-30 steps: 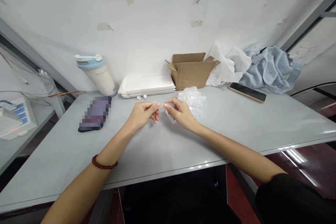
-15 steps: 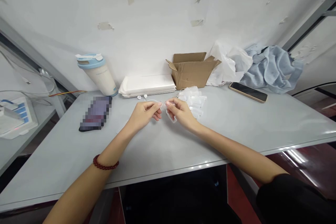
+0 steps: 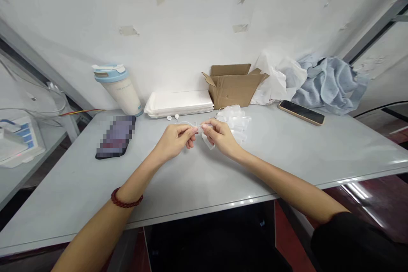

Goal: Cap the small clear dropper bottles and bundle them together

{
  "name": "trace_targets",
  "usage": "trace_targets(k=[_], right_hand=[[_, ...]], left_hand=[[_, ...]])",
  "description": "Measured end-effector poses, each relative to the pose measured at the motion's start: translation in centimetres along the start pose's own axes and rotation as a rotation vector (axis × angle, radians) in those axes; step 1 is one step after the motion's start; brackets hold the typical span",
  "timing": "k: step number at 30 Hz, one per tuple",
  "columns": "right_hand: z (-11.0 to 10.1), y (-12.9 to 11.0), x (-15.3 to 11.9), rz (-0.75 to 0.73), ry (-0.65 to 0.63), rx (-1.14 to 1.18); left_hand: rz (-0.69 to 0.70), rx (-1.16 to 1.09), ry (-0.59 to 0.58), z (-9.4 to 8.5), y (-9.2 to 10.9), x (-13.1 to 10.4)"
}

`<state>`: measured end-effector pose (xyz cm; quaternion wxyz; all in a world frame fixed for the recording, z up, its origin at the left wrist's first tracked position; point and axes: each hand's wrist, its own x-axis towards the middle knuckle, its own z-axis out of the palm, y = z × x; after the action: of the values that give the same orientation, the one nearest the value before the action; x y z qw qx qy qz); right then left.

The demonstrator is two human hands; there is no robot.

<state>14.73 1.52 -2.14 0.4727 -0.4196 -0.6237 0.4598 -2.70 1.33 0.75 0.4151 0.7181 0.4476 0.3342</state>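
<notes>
Over the middle of the table, my left hand [image 3: 176, 141] pinches a thin white cord [image 3: 186, 123] between thumb and fingertips. The cord loops back behind that hand. Close beside it, my right hand [image 3: 220, 137] is closed in a pinch, its fingertips almost meeting the left ones; the cord seems to run into them, though the exact hold is too small to see. Below the right fingers shows a translucent white plastic piece [image 3: 208, 142]. Behind the right hand lies a pile of similar translucent pieces [image 3: 236, 114]. Two small white round parts [image 3: 172, 117] lie behind the left hand.
A stack of white sheets or envelopes [image 3: 180, 103], an open cardboard box [image 3: 234, 89], a white plastic bag [image 3: 277, 76] and blue cloth [image 3: 331, 83] line the wall. Left stand a tumbler [image 3: 119, 91] and a blurred-out phone [image 3: 116, 137]; another phone [image 3: 301, 112] lies right.
My hands stay close together in the same place, with only slight finger movement. More of the cord shows by the left fingertips.
</notes>
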Motion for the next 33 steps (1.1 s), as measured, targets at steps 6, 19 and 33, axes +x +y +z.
trace_targets(k=[6, 19, 33], right_hand=[[-0.2, -0.5, 0.3, 0.193, -0.076, 0.287], [0.0, 0.1, 0.1, -0.033, 0.028, 0.004], [-0.1, 0.5, -0.2, -0.515, 0.018, -0.496]], left_hand=[[0.303, 0.338, 0.103, 0.5, -0.6, -0.2], [0.027, 0.060, 0.072, 0.4, -0.2, 0.0], [-0.267, -0.511, -0.055, -0.2, -0.4, 0.1]])
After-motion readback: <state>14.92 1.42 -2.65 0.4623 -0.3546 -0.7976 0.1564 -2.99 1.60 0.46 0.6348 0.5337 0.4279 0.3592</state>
